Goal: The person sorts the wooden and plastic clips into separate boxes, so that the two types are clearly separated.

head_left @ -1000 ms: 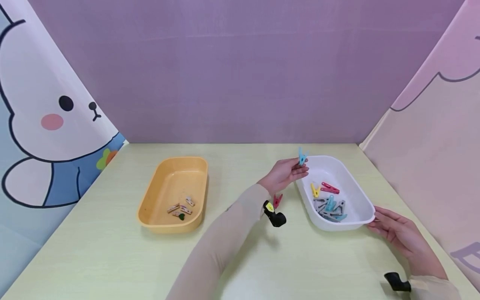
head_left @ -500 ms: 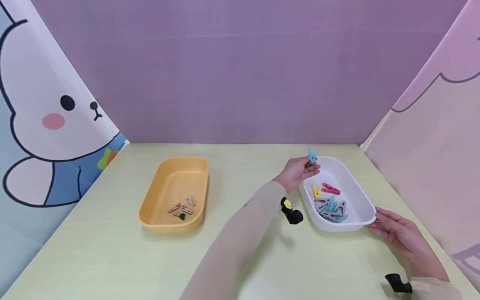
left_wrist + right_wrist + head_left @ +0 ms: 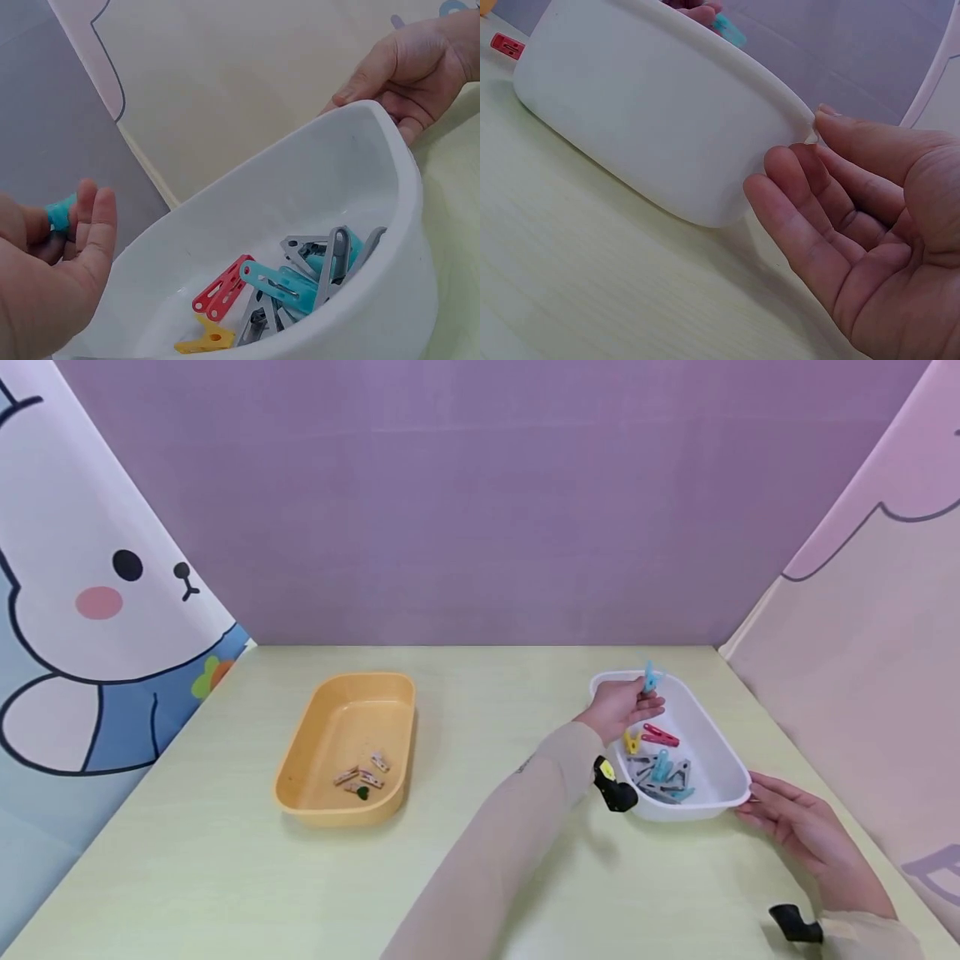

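Note:
My left hand [image 3: 621,706] pinches a light-blue clothespin [image 3: 650,680] between thumb and fingers, above the far part of the white basin [image 3: 716,752]. In the left wrist view the same hand shows at the left, most of that clothespin hidden by its fingers. Inside the basin lie a red clothespin [image 3: 661,736], a yellow one [image 3: 206,339], and several grey and blue clothespins [image 3: 289,287] heaped at the near end. At the basin's near right corner, my right hand [image 3: 802,822] grips the rim, thumb on top and fingers curled beneath.
To the left stands a yellow basin [image 3: 288,777] holding several small wooden clothespins [image 3: 371,779]. Another red clothespin [image 3: 508,46] lies on the table beside the white basin, hidden behind my left arm in the head view. A purple backdrop [image 3: 480,527] rises behind the table.
My left hand has moved rightward with the blue clothespin, from beside the basin's far left rim to over its inside. My right hand has stayed on the rim.

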`<action>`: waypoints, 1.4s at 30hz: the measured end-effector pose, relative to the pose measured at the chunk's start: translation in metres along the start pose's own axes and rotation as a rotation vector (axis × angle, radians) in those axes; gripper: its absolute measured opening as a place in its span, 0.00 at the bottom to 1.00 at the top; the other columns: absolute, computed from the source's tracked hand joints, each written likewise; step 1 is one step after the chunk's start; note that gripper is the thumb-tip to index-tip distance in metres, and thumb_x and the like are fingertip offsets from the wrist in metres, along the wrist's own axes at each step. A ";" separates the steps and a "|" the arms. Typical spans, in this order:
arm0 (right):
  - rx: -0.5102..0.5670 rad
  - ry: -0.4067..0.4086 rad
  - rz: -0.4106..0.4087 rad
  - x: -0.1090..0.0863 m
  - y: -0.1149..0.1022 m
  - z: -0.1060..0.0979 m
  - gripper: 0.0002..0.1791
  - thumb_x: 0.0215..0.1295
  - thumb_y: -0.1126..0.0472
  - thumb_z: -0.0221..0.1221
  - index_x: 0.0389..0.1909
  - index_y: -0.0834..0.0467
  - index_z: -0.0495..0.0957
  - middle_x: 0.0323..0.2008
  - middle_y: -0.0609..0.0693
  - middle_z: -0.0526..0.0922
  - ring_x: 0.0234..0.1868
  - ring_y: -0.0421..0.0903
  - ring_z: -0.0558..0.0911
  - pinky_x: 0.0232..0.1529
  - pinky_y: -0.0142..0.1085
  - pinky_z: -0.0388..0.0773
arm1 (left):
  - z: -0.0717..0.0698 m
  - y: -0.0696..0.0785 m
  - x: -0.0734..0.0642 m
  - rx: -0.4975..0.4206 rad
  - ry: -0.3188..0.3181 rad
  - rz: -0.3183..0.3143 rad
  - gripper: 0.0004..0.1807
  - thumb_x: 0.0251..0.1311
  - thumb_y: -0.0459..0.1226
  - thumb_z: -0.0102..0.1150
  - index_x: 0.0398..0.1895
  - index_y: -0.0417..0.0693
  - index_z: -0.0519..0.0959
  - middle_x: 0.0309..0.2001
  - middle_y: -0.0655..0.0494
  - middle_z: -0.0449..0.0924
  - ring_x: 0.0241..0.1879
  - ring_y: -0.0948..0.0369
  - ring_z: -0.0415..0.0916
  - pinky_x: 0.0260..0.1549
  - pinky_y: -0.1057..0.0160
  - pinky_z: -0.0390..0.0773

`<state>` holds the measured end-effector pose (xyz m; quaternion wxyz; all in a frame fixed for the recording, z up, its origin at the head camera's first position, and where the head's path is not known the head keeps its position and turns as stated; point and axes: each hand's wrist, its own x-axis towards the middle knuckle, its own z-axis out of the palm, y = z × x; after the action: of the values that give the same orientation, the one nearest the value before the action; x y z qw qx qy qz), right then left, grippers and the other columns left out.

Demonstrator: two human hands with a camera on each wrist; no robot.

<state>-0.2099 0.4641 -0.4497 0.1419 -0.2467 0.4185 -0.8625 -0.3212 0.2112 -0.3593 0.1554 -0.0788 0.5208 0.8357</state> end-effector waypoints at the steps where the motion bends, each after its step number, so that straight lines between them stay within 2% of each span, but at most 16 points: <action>1: 0.001 -0.001 -0.001 0.000 0.000 0.000 0.26 0.75 0.80 0.32 0.59 0.70 0.77 0.52 0.64 0.83 0.50 0.56 0.85 0.52 0.43 0.79 | 0.001 -0.001 0.000 0.021 0.011 -0.006 0.11 0.71 0.36 0.56 0.38 0.35 0.81 0.31 0.46 0.80 0.38 0.52 0.85 0.45 0.56 0.84; 5: -0.002 0.004 -0.002 0.000 0.000 0.001 0.26 0.75 0.80 0.32 0.58 0.70 0.77 0.52 0.64 0.83 0.50 0.56 0.85 0.52 0.43 0.79 | 0.003 -0.004 0.001 0.113 0.056 -0.017 0.09 0.68 0.37 0.61 0.34 0.38 0.82 0.28 0.47 0.81 0.34 0.53 0.86 0.40 0.58 0.85; 11: -0.020 0.007 -0.003 0.001 0.001 0.002 0.25 0.75 0.80 0.33 0.58 0.69 0.78 0.51 0.63 0.83 0.49 0.55 0.85 0.52 0.42 0.79 | 0.002 -0.004 -0.002 0.325 0.100 -0.045 0.10 0.62 0.39 0.67 0.29 0.42 0.81 0.24 0.48 0.82 0.29 0.55 0.86 0.34 0.62 0.85; 16: -0.011 -0.012 -0.011 0.002 0.001 0.002 0.26 0.75 0.80 0.32 0.59 0.70 0.77 0.52 0.63 0.82 0.50 0.56 0.84 0.53 0.43 0.79 | 0.001 -0.002 -0.008 0.408 0.069 -0.067 0.10 0.61 0.38 0.69 0.28 0.41 0.81 0.23 0.48 0.83 0.30 0.53 0.87 0.34 0.63 0.85; 21: -0.030 0.010 -0.003 0.002 0.002 0.002 0.25 0.75 0.80 0.34 0.58 0.69 0.78 0.52 0.62 0.83 0.50 0.55 0.85 0.52 0.42 0.80 | 0.001 0.001 -0.015 0.490 0.028 -0.064 0.07 0.60 0.32 0.68 0.27 0.38 0.82 0.22 0.46 0.83 0.32 0.50 0.87 0.34 0.60 0.85; 25: -0.055 0.036 0.007 0.001 0.002 0.002 0.25 0.75 0.79 0.35 0.58 0.67 0.79 0.51 0.61 0.84 0.49 0.54 0.85 0.51 0.42 0.80 | 0.002 0.001 -0.017 0.529 0.006 -0.062 0.06 0.59 0.27 0.67 0.26 0.34 0.82 0.22 0.44 0.84 0.34 0.49 0.87 0.35 0.57 0.85; 28: -0.065 0.043 0.006 0.001 0.002 0.002 0.25 0.75 0.79 0.35 0.57 0.67 0.79 0.50 0.61 0.84 0.48 0.53 0.86 0.50 0.41 0.80 | 0.003 0.001 -0.018 0.525 -0.004 -0.063 0.06 0.59 0.26 0.66 0.26 0.32 0.81 0.23 0.42 0.84 0.35 0.48 0.86 0.36 0.56 0.85; 38: -0.058 0.037 0.005 0.001 -0.001 0.002 0.25 0.75 0.80 0.34 0.58 0.68 0.79 0.51 0.61 0.84 0.48 0.54 0.85 0.51 0.42 0.80 | 0.004 -0.001 -0.014 0.549 -0.008 -0.060 0.05 0.60 0.30 0.67 0.28 0.36 0.82 0.22 0.46 0.84 0.30 0.53 0.87 0.30 0.63 0.85; 42: -0.059 0.039 0.005 0.000 -0.001 0.002 0.25 0.75 0.79 0.34 0.57 0.67 0.79 0.51 0.61 0.84 0.48 0.54 0.86 0.51 0.41 0.80 | 0.001 -0.003 -0.011 0.532 -0.040 -0.042 0.05 0.61 0.31 0.67 0.31 0.36 0.84 0.23 0.48 0.84 0.30 0.53 0.87 0.30 0.63 0.85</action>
<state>-0.2085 0.4631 -0.4477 0.1288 -0.2329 0.4470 -0.8540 -0.3102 0.2113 -0.3579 0.1983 -0.0296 0.7170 0.6676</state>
